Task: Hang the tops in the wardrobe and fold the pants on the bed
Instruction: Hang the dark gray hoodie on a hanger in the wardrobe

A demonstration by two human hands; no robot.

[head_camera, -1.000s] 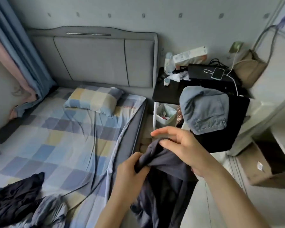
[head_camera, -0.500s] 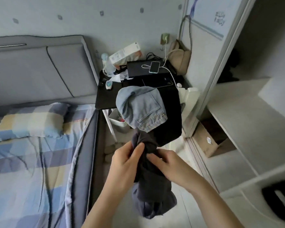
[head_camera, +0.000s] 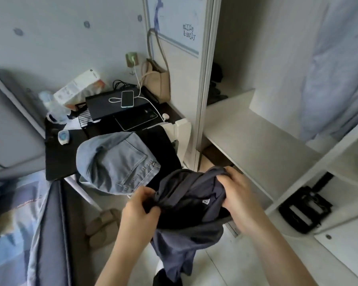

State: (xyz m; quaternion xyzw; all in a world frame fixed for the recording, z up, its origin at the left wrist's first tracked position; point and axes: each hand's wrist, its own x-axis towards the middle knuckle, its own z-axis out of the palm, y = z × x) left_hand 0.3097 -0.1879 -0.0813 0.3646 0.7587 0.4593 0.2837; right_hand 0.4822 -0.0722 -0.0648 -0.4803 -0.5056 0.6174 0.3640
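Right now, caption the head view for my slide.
Both hands, left hand and right hand, grip a bunched dark grey top in front of the open wardrobe.

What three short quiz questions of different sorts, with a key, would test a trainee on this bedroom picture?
1. True or false: both hands grip the dark grey fabric top with the small white logo.
2. Which thing lies on the black flat box on the bedside table? A) white phone B) red cup C) green book
3. Fill in: the light blue denim jeans hang over a ____ chair.

Key
1. True: the left hand and the right hand each hold a bunch of it.
2. A: the white phone, with a white cable.
3. white
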